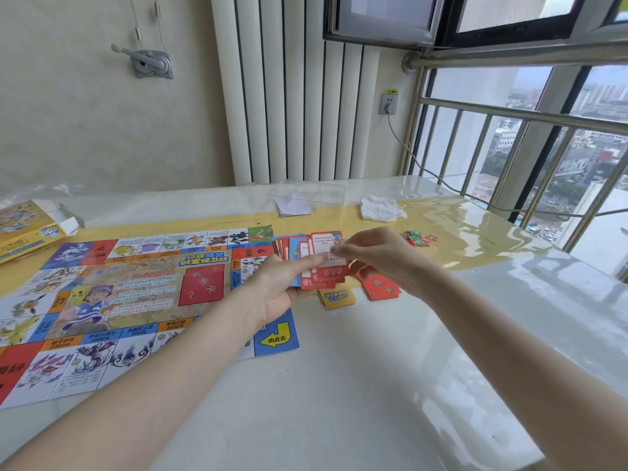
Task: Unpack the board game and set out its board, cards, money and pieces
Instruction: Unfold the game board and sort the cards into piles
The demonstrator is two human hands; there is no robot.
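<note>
The paper game board [129, 300] lies unfolded on the left of the table. Over its right edge my left hand [282, 287] holds a fanned stack of red and blue cards [306, 253]. My right hand [377, 256] pinches one red-and-white card [326, 248] at the top of that fan. On the table below the hands lie a small yellow card pile [338, 297] and a red card pile [380, 287]. Small red and green game pieces [419, 237] sit in a heap to the right.
The yellow game box [23, 229] lies open at the far left. A clear plastic case [309, 195] with white papers [294, 207] and a crumpled white bag [380, 207] sit at the back. A cable [441, 180] crosses the table's back right. A railing and window stand on the right.
</note>
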